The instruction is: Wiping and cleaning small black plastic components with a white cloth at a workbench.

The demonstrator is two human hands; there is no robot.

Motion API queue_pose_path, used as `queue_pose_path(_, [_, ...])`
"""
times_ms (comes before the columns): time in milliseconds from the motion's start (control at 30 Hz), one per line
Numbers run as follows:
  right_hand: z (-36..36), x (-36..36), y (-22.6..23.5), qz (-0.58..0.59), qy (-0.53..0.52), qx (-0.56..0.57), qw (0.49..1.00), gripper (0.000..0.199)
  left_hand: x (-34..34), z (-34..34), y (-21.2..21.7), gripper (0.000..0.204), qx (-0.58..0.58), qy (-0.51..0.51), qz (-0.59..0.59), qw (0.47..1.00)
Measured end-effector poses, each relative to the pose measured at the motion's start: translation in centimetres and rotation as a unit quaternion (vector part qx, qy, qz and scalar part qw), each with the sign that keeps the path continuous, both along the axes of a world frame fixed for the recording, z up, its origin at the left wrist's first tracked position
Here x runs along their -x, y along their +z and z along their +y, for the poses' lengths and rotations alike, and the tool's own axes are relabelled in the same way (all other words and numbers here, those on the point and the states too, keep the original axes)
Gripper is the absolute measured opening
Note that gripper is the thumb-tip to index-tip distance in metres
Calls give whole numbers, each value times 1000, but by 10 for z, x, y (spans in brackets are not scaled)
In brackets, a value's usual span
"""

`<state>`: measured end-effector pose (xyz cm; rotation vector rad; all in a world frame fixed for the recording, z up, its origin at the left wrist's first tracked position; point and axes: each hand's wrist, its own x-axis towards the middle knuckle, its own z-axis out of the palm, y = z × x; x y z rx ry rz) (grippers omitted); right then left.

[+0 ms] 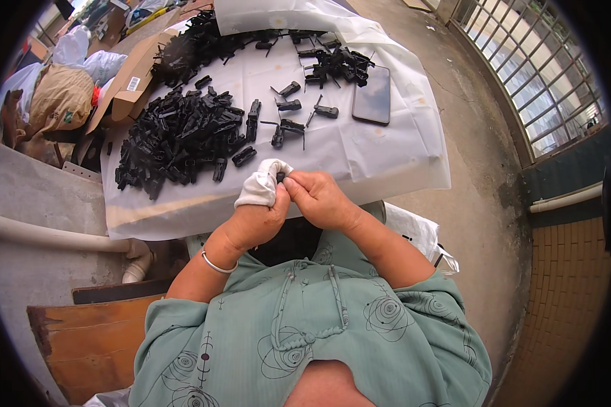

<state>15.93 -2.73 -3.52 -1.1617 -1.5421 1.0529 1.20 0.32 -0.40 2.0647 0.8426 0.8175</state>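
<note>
Desk [387, 159] ahead of both hands; big pile of clips [176, 139] on its left, smaller heap [336, 64] at far middle, phone [372, 95] right of it; cardboard box [132, 81] beyond pile's left edge

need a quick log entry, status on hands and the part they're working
Left hand, white cloth on fingers, and right hand pinch one small black part together. Pile of black parts and phone on white sheet ahead. Nothing in the way.

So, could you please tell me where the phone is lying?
In the head view, the phone lies on the white sheet, far right, beside a small cluster of black plastic parts.
</note>
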Motion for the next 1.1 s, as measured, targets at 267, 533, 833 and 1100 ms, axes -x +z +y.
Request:
queue_pose_path(267, [47,-33,-1,-243,-169,-154,943,10,21,53,25,55,-368,225,223,874])
queue_pose_path(533, [60,-43,-19,-459,-134,-195,856,8,7,24,-7,44,-152,90,41,983])
queue_pose_path(833, [0,-20,19,-437,-71,-361,821,21,-11,26,-13,34,216,57,-125,967])
queue_pose_path(1100, [1,-22,21,-179,-113,-331,919,17,-8,14,-5,26,251,39,-183,950])
